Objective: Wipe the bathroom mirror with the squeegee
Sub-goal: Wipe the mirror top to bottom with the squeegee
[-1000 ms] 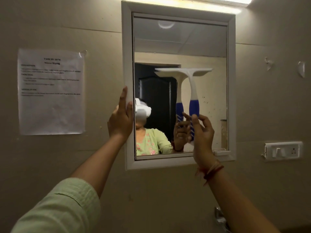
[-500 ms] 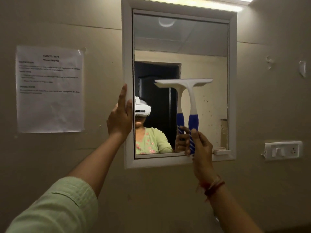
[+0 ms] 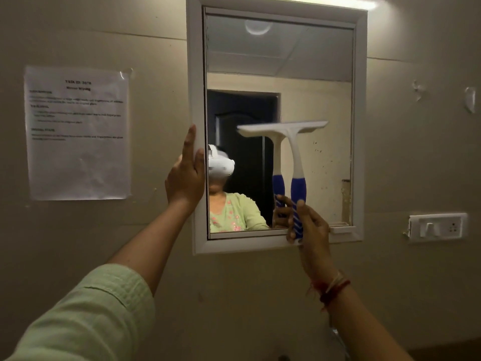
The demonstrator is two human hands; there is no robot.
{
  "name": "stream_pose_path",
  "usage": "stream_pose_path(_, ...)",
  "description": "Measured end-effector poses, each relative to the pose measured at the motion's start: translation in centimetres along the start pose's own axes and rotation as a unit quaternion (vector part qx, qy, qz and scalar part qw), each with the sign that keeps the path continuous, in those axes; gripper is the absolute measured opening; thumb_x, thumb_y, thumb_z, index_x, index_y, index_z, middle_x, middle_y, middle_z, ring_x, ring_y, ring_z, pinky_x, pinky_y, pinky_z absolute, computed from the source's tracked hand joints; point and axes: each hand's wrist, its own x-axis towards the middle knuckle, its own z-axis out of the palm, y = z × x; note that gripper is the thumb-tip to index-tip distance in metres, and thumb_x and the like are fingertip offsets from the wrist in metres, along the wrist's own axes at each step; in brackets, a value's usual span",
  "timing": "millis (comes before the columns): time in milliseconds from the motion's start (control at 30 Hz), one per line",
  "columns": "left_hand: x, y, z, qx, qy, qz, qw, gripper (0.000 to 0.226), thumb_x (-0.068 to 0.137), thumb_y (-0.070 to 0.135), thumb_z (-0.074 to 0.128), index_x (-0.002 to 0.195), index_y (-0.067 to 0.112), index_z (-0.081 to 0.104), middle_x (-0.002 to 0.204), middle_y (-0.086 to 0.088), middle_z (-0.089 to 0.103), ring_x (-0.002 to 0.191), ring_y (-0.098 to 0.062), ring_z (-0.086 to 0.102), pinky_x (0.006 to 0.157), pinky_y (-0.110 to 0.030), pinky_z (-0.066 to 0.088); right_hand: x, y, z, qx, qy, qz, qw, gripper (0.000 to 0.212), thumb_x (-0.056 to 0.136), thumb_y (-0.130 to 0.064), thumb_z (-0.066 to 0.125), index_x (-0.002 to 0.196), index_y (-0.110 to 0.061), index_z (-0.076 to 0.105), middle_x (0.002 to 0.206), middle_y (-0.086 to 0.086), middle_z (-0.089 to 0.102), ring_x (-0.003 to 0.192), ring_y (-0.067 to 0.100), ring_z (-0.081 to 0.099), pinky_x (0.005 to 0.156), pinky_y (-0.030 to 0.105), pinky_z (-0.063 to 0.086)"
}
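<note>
A white-framed mirror (image 3: 359,126) hangs on the beige wall. The squeegee (image 3: 295,155), white with a blue grip, stands upright with its blade flat against the glass at mid height on the right half. My right hand (image 3: 308,225) grips the blue handle near the mirror's lower edge. On the mirror's left frame rests my left hand (image 3: 186,170), fingers straight up along the frame. The glass reflects the squeegee, both hands and a person in a green top.
A printed paper sheet (image 3: 78,131) is taped to the wall left of the mirror. A white switch and socket plate (image 3: 438,226) sits at the lower right, with small wall hooks (image 3: 469,99) above it. Specks dot the glass at the right.
The squeegee has slid down the glass, from the upper middle to mid height, with my right hand dropping to the lower frame. My left hand has stayed on the frame.
</note>
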Motion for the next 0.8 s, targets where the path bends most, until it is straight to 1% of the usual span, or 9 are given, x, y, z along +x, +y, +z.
stream_pose_path(133,-0.1,0.1,0.0,0.002,0.0,-0.002,1.0,0.048,0.099,0.039,0.028,0.144,0.037,0.015,0.074,-0.016,0.059,0.057,-0.02,0.047,0.055,-0.03,0.03,-2.4,2.0,-0.8,-0.013,0.019,0.035,0.999,0.05,0.078,-0.047,0.049,0.099,-0.003,0.063,0.078,0.011,0.058,0.059,0.014,0.049,0.046,0.02,0.041)
stream_pose_path(267,-0.1,0.3,-0.1,-0.001,-0.013,0.0,1.0,0.047,0.099,0.039,0.027,0.144,0.037,0.012,0.088,-0.026,0.063,0.057,-0.024,0.05,0.055,-0.029,0.033,-0.2,-0.5,0.5,0.001,0.001,0.007,1.0,0.051,0.084,-0.043,0.048,0.113,-0.003,0.06,0.091,0.018,0.061,0.067,0.019,0.053,0.05,0.022,0.043)
stream_pose_path(300,-0.1,0.3,-0.1,0.002,-0.015,-0.001,1.0,0.047,0.099,0.038,0.027,0.144,0.037,0.011,0.09,-0.026,0.063,0.059,-0.027,0.052,0.055,-0.028,0.033,0.5,-1.1,0.8,0.01,0.002,0.004,1.0,0.052,0.084,-0.043,0.049,0.114,-0.002,0.059,0.091,0.018,0.061,0.069,0.021,0.055,0.052,0.024,0.044)
stream_pose_path(367,-0.1,0.4,-0.2,0.008,-0.014,-0.003,1.0,0.048,0.099,0.038,0.028,0.144,0.036,0.013,0.09,-0.025,0.064,0.059,-0.026,0.052,0.053,-0.027,0.031,1.3,-1.7,1.1,0.024,0.013,0.007,1.0,0.051,0.083,-0.042,0.051,0.114,-0.002,0.059,0.092,0.02,0.061,0.072,0.026,0.056,0.055,0.028,0.045)
stream_pose_path(400,-0.1,0.4,-0.2,0.011,-0.013,-0.004,1.0,0.048,0.099,0.038,0.028,0.145,0.035,0.013,0.089,-0.024,0.064,0.059,-0.025,0.052,0.052,-0.027,0.03,1.3,-1.5,1.1,0.028,0.014,0.011,0.999,0.051,0.083,-0.041,0.052,0.114,-0.001,0.059,0.092,0.02,0.061,0.071,0.025,0.056,0.055,0.028,0.046)
stream_pose_path(467,-0.1,0.4,-0.2,0.017,-0.01,-0.009,1.0,0.048,0.099,0.038,0.028,0.144,0.036,0.014,0.087,-0.023,0.064,0.059,-0.027,0.052,0.054,-0.029,0.03,0.4,-0.4,0.6,0.023,0.011,0.02,0.999,0.052,0.084,-0.043,0.05,0.114,-0.002,0.06,0.09,0.017,0.061,0.065,0.016,0.055,0.05,0.023,0.043)
stream_pose_path(533,-0.1,0.4,-0.2,0.016,-0.009,-0.009,1.0,0.047,0.099,0.037,0.029,0.144,0.036,0.015,0.084,-0.022,0.064,0.058,-0.023,0.048,0.055,-0.03,0.03,-1.3,1.5,-0.2,0.015,0.013,0.044,0.999,0.053,0.083,-0.045,0.049,0.112,-0.003,0.061,0.085,0.012,0.059,0.057,0.009,0.05,0.047,0.019,0.04)
stream_pose_path(667,-0.1,0.2,0.0,0.012,0.0,-0.002,1.0,0.047,0.099,0.036,0.031,0.145,0.033,0.017,0.078,-0.02,0.063,0.053,-0.013,0.041,0.051,-0.026,0.026,-4.4,4.0,-1.6,0.03,0.026,0.108,0.993,0.043,0.076,-0.05,0.055,0.094,-0.014,0.069,0.066,0.0,0.048,0.053,0.007,0.044,0.046,0.019,0.038)
stream_pose_path(800,-0.1,0.0,0.1,0.01,0.002,0.001,1.0,0.047,0.099,0.036,0.031,0.145,0.032,0.018,0.069,-0.011,0.056,0.046,-0.001,0.032,0.044,-0.018,0.019,-2.0,1.5,-0.7,0.063,0.012,0.101,0.993,0.04,0.073,-0.053,0.059,0.086,-0.018,0.072,0.064,-0.004,0.056,0.049,0.005,0.045,0.042,0.016,0.037)
